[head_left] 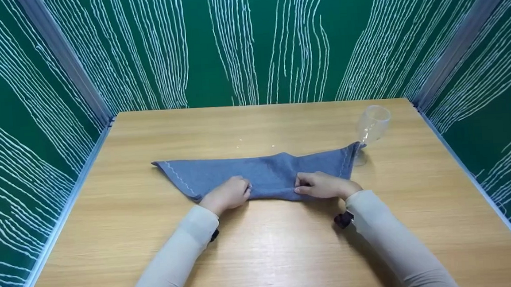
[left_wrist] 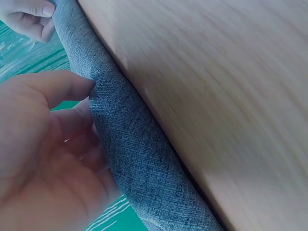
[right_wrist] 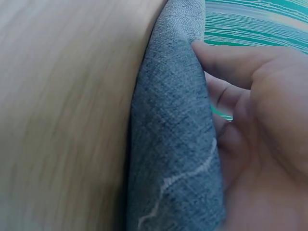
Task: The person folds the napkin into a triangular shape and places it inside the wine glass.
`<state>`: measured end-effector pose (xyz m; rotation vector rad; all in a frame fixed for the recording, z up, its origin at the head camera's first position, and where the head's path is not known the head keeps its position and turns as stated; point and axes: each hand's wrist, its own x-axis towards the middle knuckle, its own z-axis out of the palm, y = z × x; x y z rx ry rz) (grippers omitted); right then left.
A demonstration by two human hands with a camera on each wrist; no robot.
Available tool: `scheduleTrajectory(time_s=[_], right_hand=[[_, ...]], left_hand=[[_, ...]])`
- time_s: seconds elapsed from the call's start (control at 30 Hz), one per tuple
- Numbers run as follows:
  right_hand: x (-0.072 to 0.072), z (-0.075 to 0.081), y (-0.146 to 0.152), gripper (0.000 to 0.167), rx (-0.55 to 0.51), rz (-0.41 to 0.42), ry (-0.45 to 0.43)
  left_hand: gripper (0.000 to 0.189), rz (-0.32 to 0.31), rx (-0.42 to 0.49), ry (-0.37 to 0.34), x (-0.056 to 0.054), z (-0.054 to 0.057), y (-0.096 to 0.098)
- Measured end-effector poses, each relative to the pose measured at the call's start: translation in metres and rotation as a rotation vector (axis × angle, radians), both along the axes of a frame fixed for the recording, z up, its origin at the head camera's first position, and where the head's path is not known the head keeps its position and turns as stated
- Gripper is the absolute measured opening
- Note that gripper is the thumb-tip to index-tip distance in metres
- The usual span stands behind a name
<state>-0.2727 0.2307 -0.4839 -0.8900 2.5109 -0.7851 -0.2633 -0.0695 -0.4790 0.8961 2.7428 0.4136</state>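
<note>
A blue-grey cloth (head_left: 266, 171) lies folded into a wide band across the table, with a pale wavy stitched line near each pointed end. My left hand (head_left: 229, 193) pinches its near rolled edge left of the middle. Further right along that edge, my right hand (head_left: 322, 185) pinches it too. In the left wrist view the thumb presses the top of the cloth roll (left_wrist: 125, 120), with curled fingers partly hidden behind it. The right wrist view has the other thumb on the cloth (right_wrist: 173, 106) in the same way, near a stitched line.
A clear stemmed glass (head_left: 373, 125) stands at the back right, and the cloth's right tip overlaps its stem in the head view. The wooden table (head_left: 262, 258) is bounded by green walls (head_left: 201, 53) with white streaks. Tiny white specks (head_left: 273, 146) lie behind the cloth.
</note>
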Motion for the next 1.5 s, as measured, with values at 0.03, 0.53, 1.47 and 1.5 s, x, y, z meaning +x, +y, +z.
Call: scheduleTrajectory(time_s=[0.03,0.53,1.47,1.5], right_hand=[[0.000,0.000,0.000,0.010,0.003,-0.001,-0.001],[0.001,-0.001,-0.002,0.014,0.038,-0.020,-0.101],[0.018,0.003,0.005,0.044,0.228,-0.133,-0.096],[0.019,0.003,0.005,0.045,0.242,-0.135,-0.104]], left_hand=[[0.022,0.001,0.002,0.002,0.000,0.000,0.000],[0.015,0.006,0.029,-0.034,0.002,0.000,-0.003],[0.006,-0.015,0.058,-0.023,0.010,-0.002,-0.007],[0.006,-0.017,0.057,-0.028,0.010,-0.001,-0.007]])
